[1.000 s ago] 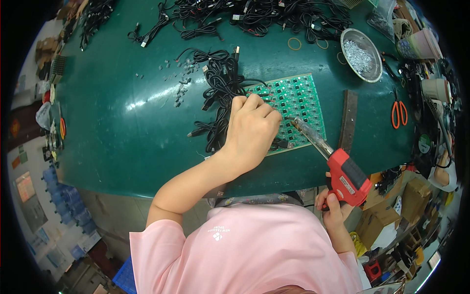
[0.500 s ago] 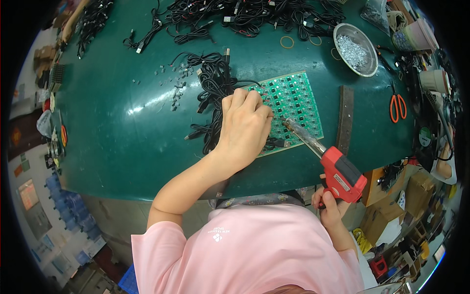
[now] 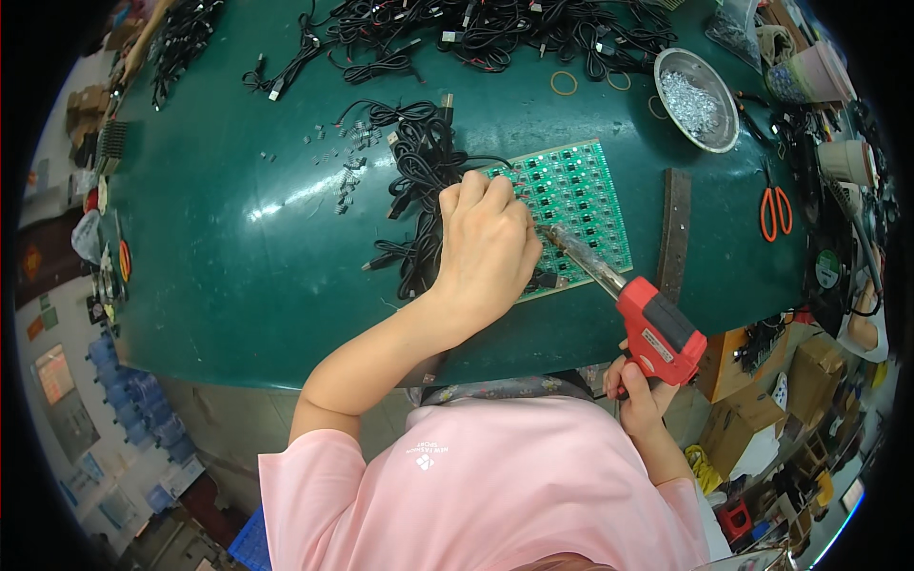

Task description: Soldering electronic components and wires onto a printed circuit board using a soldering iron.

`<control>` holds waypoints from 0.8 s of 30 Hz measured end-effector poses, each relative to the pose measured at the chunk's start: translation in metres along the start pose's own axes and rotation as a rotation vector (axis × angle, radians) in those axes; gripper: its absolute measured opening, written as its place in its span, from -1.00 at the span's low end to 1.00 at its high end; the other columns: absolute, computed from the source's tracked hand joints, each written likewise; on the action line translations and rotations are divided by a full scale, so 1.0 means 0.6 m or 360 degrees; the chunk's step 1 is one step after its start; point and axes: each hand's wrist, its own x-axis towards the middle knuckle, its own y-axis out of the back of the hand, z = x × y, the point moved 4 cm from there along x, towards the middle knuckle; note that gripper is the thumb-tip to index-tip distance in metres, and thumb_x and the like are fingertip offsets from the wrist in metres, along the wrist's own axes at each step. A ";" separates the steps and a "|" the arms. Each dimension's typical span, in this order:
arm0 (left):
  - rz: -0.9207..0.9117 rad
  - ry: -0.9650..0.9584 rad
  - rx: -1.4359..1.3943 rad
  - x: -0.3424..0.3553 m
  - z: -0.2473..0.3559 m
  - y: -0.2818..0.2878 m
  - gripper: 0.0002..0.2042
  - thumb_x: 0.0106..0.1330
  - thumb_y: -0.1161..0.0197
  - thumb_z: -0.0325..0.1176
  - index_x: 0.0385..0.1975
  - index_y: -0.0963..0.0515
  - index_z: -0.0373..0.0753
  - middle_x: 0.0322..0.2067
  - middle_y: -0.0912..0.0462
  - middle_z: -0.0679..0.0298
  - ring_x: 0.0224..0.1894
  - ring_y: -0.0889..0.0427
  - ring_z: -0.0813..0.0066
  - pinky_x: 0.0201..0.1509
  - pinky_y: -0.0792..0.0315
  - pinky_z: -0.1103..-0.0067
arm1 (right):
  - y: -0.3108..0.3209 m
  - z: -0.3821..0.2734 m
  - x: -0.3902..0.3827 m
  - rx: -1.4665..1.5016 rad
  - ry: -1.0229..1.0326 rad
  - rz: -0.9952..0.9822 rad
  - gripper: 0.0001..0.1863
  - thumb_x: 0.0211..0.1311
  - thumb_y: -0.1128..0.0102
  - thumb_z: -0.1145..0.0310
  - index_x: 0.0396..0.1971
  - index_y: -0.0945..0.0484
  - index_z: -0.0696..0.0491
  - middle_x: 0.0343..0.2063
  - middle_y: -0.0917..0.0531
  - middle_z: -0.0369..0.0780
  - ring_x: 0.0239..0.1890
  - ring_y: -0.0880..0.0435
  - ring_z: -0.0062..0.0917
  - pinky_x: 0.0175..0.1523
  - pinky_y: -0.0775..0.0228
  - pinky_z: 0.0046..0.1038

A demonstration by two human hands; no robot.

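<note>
Green table [image 3: 286,314] filled the head view. Board [image 3: 600,209] lay flat on it, left part hidden by the left hand [image 3: 488,249]: fingers curled, tips down at the board, couldn't tell if they pinched anything. Right hand [image 3: 643,390] gripped the soldering gun [image 3: 662,333] by its handle, tip over the board just beside the left fingertips. Board looked light, stiff, probably fragile; best taken by its edges. Gun likely heavier, barrel possibly hot: handle only. Cables [image 3: 419,157], soft and tangled, crowded the board's left side, could snag. Black bits [image 3: 352,176] farther left of it; bar [image 3: 674,228], bowl [image 3: 721,140], scissors [image 3: 774,205] right.
</note>
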 end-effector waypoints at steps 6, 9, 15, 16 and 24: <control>-0.0018 0.0008 0.0009 0.000 -0.001 0.001 -0.92 -0.12 -0.32 -0.51 -0.60 -0.55 -0.28 -0.46 -0.44 0.26 -0.22 -0.38 0.25 -0.10 -0.19 0.37 | 0.004 -0.015 -0.006 -0.0140 -0.0011 -0.0015 -0.49 0.24 -0.13 0.22 0.05 -0.29 0.26 -0.70 -0.44 -0.23 -0.70 -0.36 -0.60 -0.54 -0.23 -0.56; -0.0015 0.0002 0.0006 0.000 -0.001 0.000 -0.92 -0.12 -0.32 -0.51 -0.60 -0.55 -0.28 -0.46 -0.44 0.26 -0.22 -0.38 0.25 -0.10 -0.19 0.37 | 0.006 -0.022 -0.006 0.0008 0.0072 -0.0030 -0.78 0.20 -0.08 0.49 -0.18 -0.38 0.24 -0.62 -0.49 -0.25 -0.64 -0.43 -0.64 -0.55 -0.31 -0.56; -0.0011 -0.0006 0.0000 0.000 0.000 0.000 -0.92 -0.11 -0.32 -0.52 -0.60 -0.55 -0.28 -0.46 -0.44 0.27 -0.22 -0.38 0.26 -0.11 -0.19 0.37 | 0.012 -0.014 -0.009 0.0066 0.0107 0.0002 -0.71 0.20 -0.10 0.47 -0.11 -0.34 0.24 -0.62 -0.50 -0.24 -0.64 -0.44 -0.63 -0.56 -0.32 -0.56; -0.0011 -0.0011 0.0004 0.000 0.000 0.000 -0.92 -0.11 -0.32 -0.52 -0.60 -0.55 -0.28 -0.46 -0.44 0.27 -0.22 -0.38 0.27 -0.11 -0.19 0.38 | 0.013 -0.014 -0.008 0.0079 0.0110 -0.0001 -0.69 0.21 -0.10 0.47 -0.08 -0.33 0.24 -0.62 -0.50 -0.24 -0.64 -0.44 -0.63 -0.56 -0.32 -0.56; -0.0008 -0.0026 0.0015 -0.001 0.001 0.000 -0.92 -0.10 -0.32 -0.52 -0.60 -0.55 -0.28 -0.46 -0.44 0.27 -0.23 -0.38 0.27 -0.11 -0.19 0.38 | 0.015 -0.015 -0.005 0.0080 0.0139 -0.0031 -0.58 0.23 -0.09 0.43 0.05 -0.27 0.25 -0.63 -0.50 -0.23 -0.66 -0.43 -0.62 -0.57 -0.32 -0.55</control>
